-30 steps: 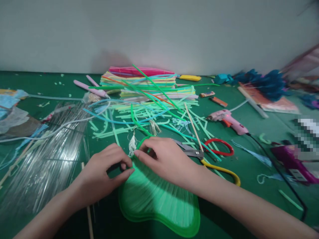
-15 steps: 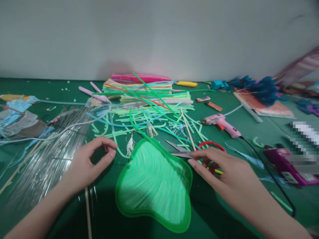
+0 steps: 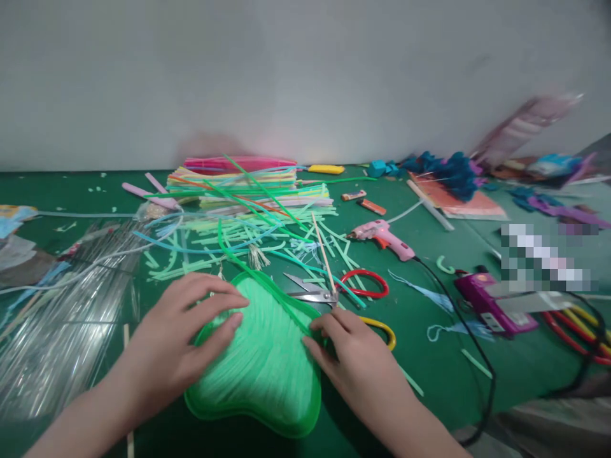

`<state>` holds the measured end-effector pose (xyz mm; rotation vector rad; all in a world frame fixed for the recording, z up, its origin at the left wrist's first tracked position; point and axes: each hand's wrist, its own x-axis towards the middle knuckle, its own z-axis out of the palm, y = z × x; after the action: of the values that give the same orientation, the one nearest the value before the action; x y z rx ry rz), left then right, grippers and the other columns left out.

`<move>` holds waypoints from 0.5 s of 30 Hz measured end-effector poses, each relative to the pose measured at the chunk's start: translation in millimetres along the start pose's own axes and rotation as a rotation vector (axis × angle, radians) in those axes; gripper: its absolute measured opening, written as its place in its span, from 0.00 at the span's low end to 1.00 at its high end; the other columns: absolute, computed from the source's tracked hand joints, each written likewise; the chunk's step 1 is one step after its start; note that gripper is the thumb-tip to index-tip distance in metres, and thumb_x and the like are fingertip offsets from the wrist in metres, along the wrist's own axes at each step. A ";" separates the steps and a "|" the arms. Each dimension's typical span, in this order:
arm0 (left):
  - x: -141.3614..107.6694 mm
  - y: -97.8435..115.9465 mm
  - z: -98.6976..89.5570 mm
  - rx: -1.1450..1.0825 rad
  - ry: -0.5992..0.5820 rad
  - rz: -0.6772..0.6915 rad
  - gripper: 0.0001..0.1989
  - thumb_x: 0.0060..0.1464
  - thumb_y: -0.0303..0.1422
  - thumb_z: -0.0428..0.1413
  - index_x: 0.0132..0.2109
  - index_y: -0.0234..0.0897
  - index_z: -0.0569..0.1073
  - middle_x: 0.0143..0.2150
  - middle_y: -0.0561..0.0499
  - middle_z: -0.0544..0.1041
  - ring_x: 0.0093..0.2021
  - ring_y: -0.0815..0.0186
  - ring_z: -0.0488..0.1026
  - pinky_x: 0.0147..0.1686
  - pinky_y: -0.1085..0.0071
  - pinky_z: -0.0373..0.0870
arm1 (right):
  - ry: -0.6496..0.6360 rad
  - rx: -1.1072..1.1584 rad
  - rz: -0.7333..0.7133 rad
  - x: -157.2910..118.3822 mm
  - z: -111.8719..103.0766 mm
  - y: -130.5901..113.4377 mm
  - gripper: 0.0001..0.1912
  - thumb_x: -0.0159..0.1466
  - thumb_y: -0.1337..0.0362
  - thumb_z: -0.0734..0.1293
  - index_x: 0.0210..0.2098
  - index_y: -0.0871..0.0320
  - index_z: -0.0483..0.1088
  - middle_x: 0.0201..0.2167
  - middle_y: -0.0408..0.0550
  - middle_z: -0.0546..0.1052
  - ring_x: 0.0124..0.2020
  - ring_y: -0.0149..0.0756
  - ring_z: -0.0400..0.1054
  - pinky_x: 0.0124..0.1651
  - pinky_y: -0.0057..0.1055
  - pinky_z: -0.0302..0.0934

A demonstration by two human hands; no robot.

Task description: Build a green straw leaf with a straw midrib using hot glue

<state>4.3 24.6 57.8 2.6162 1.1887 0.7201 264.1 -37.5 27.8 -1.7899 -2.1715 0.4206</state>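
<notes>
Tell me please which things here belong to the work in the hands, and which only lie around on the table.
In hand:
left hand, flat on the green fan piece
right hand, fingers on its right rim

Lying about:
scissors, just beyond the right hand
pink glue gun
pile of coloured straws
clear plastic sticks
purple box

a plain grey-white wall (image 3: 305, 76) rises behind a green-covered table (image 3: 429, 356) under dim light.
</notes>
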 end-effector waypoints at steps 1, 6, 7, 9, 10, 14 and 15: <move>4.5 3.9 5.3 0.030 -0.026 0.060 0.10 0.63 0.34 0.52 0.50 0.45 0.73 0.49 0.50 0.75 0.51 0.60 0.71 0.51 0.59 0.67 | 0.010 -0.013 -0.012 1.7 1.1 -1.8 0.02 0.64 0.67 0.67 0.35 0.58 0.72 0.33 0.50 0.75 0.33 0.44 0.73 0.34 0.39 0.67; 23.4 12.1 27.2 0.197 -0.189 0.256 0.12 0.66 0.34 0.50 0.53 0.43 0.72 0.55 0.46 0.74 0.61 0.53 0.65 0.62 0.43 0.53 | 0.039 0.258 -0.057 -3.8 -18.6 -7.0 0.06 0.67 0.69 0.64 0.35 0.55 0.71 0.33 0.44 0.75 0.35 0.36 0.71 0.38 0.33 0.65; 26.2 12.3 27.5 0.202 -0.191 0.279 0.09 0.66 0.32 0.49 0.47 0.42 0.73 0.48 0.48 0.76 0.56 0.55 0.68 0.62 0.44 0.54 | 0.035 0.305 -0.069 -6.2 -24.9 -6.4 0.06 0.68 0.68 0.64 0.36 0.54 0.71 0.34 0.43 0.75 0.36 0.35 0.71 0.39 0.31 0.64; 30.4 11.2 21.7 0.204 -0.179 0.327 0.10 0.66 0.31 0.49 0.37 0.39 0.72 0.35 0.51 0.73 0.42 0.60 0.71 0.54 0.52 0.64 | 0.020 0.352 -0.095 -9.1 -36.3 -3.3 0.05 0.69 0.68 0.64 0.37 0.53 0.71 0.34 0.42 0.75 0.37 0.33 0.70 0.39 0.30 0.64; 31.6 9.8 15.9 0.217 -0.167 0.354 0.11 0.66 0.32 0.49 0.35 0.39 0.71 0.31 0.52 0.71 0.36 0.62 0.69 0.46 0.58 0.67 | 0.008 0.358 -0.106 -9.1 -41.1 -1.3 0.05 0.69 0.67 0.64 0.37 0.53 0.71 0.34 0.42 0.75 0.37 0.33 0.70 0.39 0.29 0.64; 26.0 -4.2 -16.1 0.286 -0.088 0.338 0.13 0.67 0.35 0.46 0.38 0.40 0.74 0.28 0.53 0.69 0.28 0.64 0.65 0.28 0.68 0.59 | -0.051 0.321 -0.113 1.4 -58.8 7.4 0.05 0.69 0.67 0.63 0.37 0.54 0.71 0.35 0.42 0.76 0.38 0.32 0.71 0.41 0.29 0.64; 21.9 -9.7 -23.1 0.283 -0.075 0.279 0.13 0.67 0.34 0.45 0.42 0.41 0.75 0.29 0.53 0.70 0.27 0.65 0.66 0.26 0.70 0.59 | -0.065 0.291 -0.115 6.0 -64.0 10.2 0.05 0.69 0.66 0.63 0.37 0.54 0.71 0.36 0.43 0.76 0.39 0.32 0.71 0.42 0.30 0.65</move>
<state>-1.3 46.6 82.2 3.0564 0.9774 0.5225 298.0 -27.4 82.3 -1.5066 -2.1144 0.7337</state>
